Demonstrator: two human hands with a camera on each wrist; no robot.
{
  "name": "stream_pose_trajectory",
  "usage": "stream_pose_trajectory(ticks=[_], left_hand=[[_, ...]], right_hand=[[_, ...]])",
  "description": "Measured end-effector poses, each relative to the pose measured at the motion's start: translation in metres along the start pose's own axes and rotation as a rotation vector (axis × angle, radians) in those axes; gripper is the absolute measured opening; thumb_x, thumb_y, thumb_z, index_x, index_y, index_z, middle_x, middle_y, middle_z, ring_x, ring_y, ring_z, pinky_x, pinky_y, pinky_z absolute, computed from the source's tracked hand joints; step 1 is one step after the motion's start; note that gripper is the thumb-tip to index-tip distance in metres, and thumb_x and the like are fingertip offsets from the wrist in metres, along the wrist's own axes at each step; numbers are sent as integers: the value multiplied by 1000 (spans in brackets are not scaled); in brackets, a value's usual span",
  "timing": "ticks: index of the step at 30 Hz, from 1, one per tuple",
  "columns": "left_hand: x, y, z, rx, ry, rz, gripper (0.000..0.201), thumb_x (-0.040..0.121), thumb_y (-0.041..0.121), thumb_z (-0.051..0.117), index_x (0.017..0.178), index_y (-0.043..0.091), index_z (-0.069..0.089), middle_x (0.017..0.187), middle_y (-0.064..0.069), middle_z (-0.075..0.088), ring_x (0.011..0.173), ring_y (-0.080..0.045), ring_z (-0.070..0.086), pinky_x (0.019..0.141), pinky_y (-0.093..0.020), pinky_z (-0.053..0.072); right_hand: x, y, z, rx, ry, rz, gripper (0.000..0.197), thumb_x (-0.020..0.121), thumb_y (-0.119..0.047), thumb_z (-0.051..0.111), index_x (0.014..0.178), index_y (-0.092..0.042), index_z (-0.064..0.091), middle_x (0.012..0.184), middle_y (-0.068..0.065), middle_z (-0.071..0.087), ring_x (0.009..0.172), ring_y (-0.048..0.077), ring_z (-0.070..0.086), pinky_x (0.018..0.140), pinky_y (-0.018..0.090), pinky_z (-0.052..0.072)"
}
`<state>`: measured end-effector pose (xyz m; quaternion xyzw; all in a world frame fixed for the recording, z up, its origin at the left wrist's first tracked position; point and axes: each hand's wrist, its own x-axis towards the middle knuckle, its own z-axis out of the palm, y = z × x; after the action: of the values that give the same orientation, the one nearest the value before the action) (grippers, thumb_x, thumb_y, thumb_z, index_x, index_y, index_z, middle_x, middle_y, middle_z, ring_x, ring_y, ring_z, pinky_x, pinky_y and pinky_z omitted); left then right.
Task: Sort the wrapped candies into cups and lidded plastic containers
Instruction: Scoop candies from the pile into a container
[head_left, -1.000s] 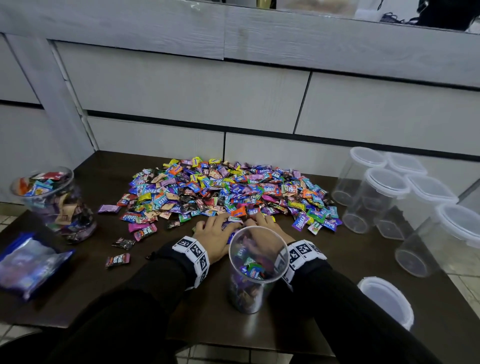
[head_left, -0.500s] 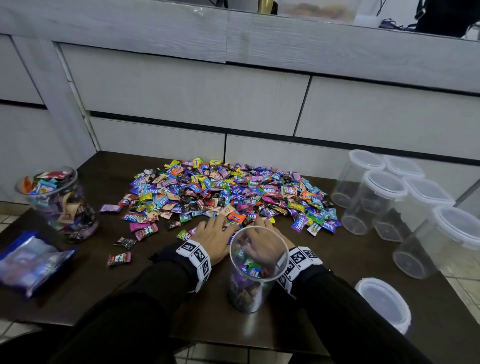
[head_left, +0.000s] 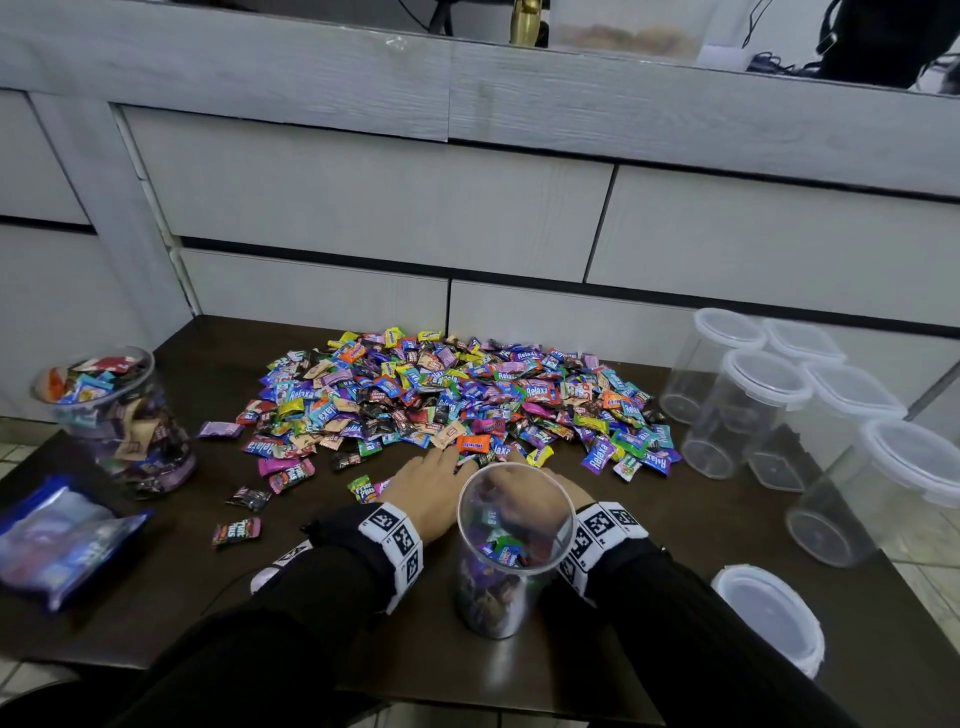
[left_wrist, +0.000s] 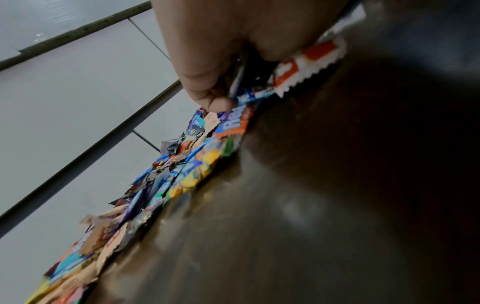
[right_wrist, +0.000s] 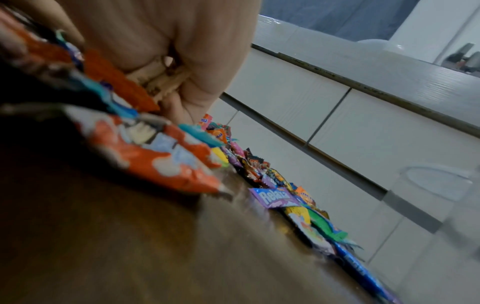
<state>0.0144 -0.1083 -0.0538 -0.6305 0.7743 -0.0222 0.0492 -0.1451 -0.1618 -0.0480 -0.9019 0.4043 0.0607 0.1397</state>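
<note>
A wide pile of wrapped candies (head_left: 467, 400) covers the middle of the dark table (head_left: 675, 530). A clear cup (head_left: 511, 577), partly filled with candies, stands upright just in front of it. My left hand (head_left: 436, 470) lies at the pile's near edge, left of the cup. In the left wrist view the left hand (left_wrist: 228, 90) curls down over several candies (left_wrist: 309, 61) under the palm. My right hand (head_left: 519, 462) is behind the cup, mostly seen through its wall. In the right wrist view the right hand (right_wrist: 176, 86) grips beige wrapped candies (right_wrist: 158, 80).
A candy-filled clear jar (head_left: 114, 421) and a blue bag (head_left: 62, 535) sit at the left. Several lidded clear containers (head_left: 753, 395) stand at the right, with a loose lid (head_left: 769, 618) near the front edge. Stray candies (head_left: 236, 531) lie front left. A grey panelled wall (head_left: 363, 208) backs the table.
Both hands stay at the pile's near edge behind the cup. Their fingers have drawn a few candies, an orange one among them, slightly toward the cup.
</note>
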Motion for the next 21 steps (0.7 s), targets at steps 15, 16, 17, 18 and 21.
stream_pose_trajectory(ticks=[15, 16, 17, 18, 21], left_hand=[[-13, -16, -57, -533, 335, -174, 19, 102, 39, 36, 97, 22, 41, 87, 3, 51, 71, -15, 51, 61, -31, 34], [-14, -15, -64, -569, 371, -177, 20, 102, 38, 37, 95, 20, 43, 84, 2, 51, 69, -14, 50, 59, -31, 33], [-16, -14, -71, -612, 415, -180, 22, 102, 37, 38, 93, 18, 46, 80, 1, 52, 68, -16, 50, 57, -31, 33], [-18, -14, -79, -657, 463, -181, 23, 101, 35, 39, 93, 17, 49, 77, 0, 53, 67, -18, 51, 56, -32, 34], [-28, -11, -105, -758, 596, -161, 19, 100, 34, 42, 93, 19, 52, 62, 3, 51, 55, -10, 49, 51, -28, 31]], right_hand=[[-53, 15, -59, 396, 512, 17, 12, 91, -10, 55, 81, -11, 48, 69, 0, 50, 57, 8, 41, 54, 14, 34], [-57, 15, -63, 426, 544, 18, 12, 90, -9, 55, 81, -11, 48, 68, 1, 49, 57, 9, 40, 54, 14, 34], [-61, 15, -68, 446, 581, 14, 12, 90, -9, 56, 81, -10, 48, 67, 2, 49, 56, 9, 39, 54, 15, 33], [-65, 14, -72, 458, 615, 4, 14, 90, -9, 57, 80, -11, 48, 67, 2, 49, 56, 7, 39, 54, 15, 32], [-74, 12, -83, 479, 718, -25, 28, 90, -11, 59, 73, -26, 43, 63, -8, 46, 52, 1, 42, 53, 14, 33]])
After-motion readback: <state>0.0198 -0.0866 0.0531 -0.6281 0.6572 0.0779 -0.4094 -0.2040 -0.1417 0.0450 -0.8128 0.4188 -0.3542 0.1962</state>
